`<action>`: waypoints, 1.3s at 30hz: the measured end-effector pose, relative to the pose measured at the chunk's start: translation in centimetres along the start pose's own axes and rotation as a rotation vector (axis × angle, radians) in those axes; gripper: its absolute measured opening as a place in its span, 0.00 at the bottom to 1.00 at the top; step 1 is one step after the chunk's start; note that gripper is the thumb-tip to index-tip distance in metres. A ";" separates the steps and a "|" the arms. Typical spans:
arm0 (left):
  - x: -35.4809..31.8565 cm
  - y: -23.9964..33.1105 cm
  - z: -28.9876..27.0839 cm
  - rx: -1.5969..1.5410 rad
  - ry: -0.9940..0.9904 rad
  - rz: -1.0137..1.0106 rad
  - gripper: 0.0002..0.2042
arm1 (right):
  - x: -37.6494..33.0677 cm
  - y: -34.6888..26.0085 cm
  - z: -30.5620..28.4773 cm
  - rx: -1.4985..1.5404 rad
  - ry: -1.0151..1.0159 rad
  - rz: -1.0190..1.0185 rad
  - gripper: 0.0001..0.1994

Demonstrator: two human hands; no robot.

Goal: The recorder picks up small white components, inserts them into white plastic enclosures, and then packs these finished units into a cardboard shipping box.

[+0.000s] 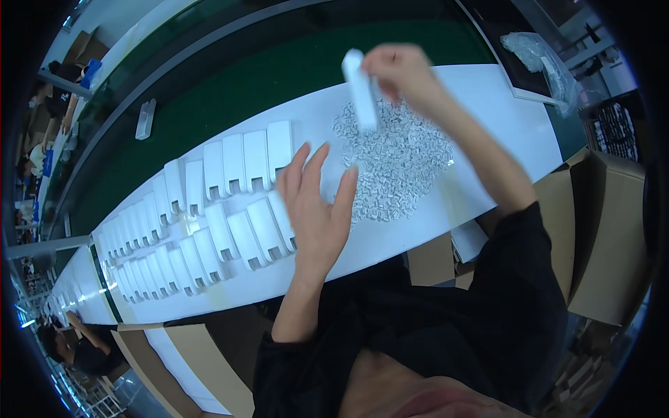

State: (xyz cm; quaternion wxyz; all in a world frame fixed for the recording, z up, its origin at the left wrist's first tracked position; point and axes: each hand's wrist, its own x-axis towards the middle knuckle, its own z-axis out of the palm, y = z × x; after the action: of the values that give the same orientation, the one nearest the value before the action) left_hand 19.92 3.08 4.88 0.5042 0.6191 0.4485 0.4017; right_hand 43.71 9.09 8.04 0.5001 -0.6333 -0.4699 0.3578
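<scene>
My right hand (402, 72) is raised over the far side of the white table (320, 108). Its fingers pinch the upper part of a long white plastic housing (362, 97), which tilts slightly and is a little blurred. Below it spreads a heap of small, pale grey and clear pieces (397, 167), too small to name. My left hand (317, 209) is over the table between the heap and the laid-out housings, with fingers spread and nothing in them. It partly covers the end of the near row of white housings (244, 233). A far row of white housings (233, 160) lies behind.
Beyond the table runs a green conveyor belt (279, 76) with one clear-white piece (145, 119) on it. Cardboard boxes (613, 230) stand at the right, and an open carton (185, 362) is below left. A plastic bag (547, 66) lies far right. Another person (87, 348) sits far left.
</scene>
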 end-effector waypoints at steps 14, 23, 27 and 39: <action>0.2 -3.0 -0.8 0.942 0.105 0.204 0.30 | 23.3 11.5 -13.8 -1.465 0.292 -0.145 0.15; 0.0 -2.6 -2.1 0.071 0.225 0.151 0.28 | 0.8 3.9 1.4 -0.617 -0.533 -0.523 0.08; -0.7 -1.9 -4.5 -0.308 0.407 -0.027 0.24 | -2.4 3.2 2.2 -0.794 -0.627 -0.895 0.04; -7.1 -2.1 -8.7 -0.751 0.353 -0.172 0.16 | -4.0 5.2 4.2 -0.806 -0.673 -0.719 0.07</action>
State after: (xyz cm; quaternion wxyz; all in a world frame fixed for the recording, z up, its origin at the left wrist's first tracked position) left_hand 9.41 -1.30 3.97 0.6418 0.2743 0.4004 0.5937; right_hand 39.84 6.23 1.85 0.1363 -0.4274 -0.8823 0.1424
